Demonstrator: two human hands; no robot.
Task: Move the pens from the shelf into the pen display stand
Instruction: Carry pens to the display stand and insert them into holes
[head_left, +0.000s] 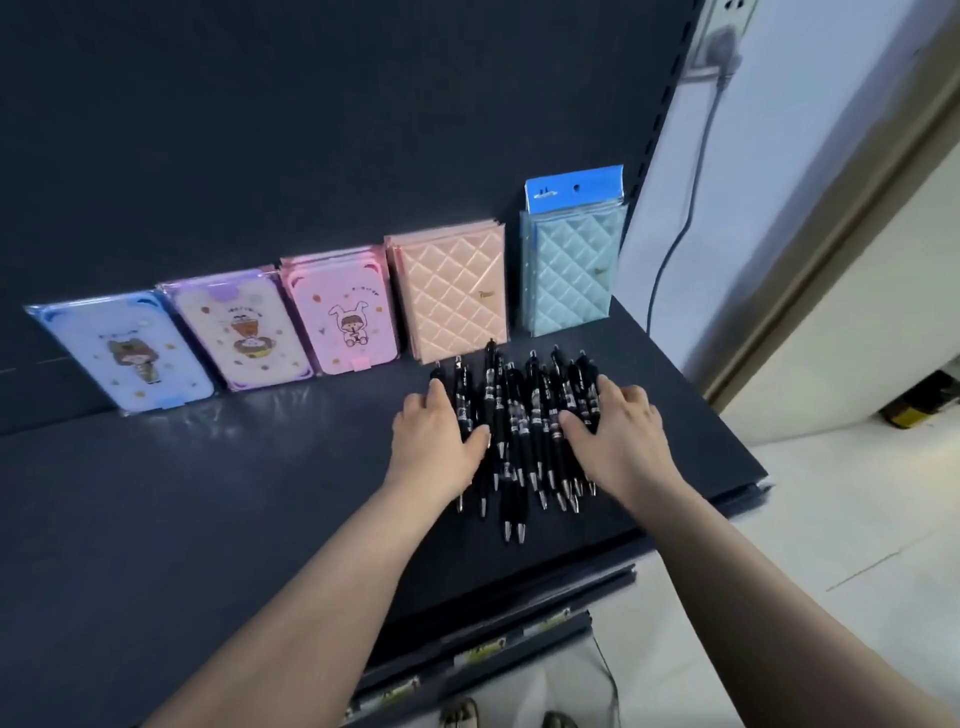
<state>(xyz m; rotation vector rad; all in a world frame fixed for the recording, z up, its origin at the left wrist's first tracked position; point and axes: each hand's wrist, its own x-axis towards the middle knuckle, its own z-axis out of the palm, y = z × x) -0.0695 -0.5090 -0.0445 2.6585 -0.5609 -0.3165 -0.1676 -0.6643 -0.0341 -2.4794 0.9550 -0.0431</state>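
Several black pens (524, 421) lie side by side in a loose pile on the dark shelf (182, 519), tips pointing toward me. My left hand (436, 431) rests flat on the pile's left edge, fingers spread over the outer pens. My right hand (618, 431) presses on the pile's right edge in the same way. The two hands bracket the pile from both sides; neither has lifted a pen off the shelf. No pen display stand is in view.
Against the dark back panel lean three cartoon cases, blue (130, 353), cream (244, 332) and pink (343, 312), then a peach quilted notebook (452, 296) and a teal one (571, 270). The shelf's right edge (748, 467) drops to a white floor. A cable hangs on the wall.
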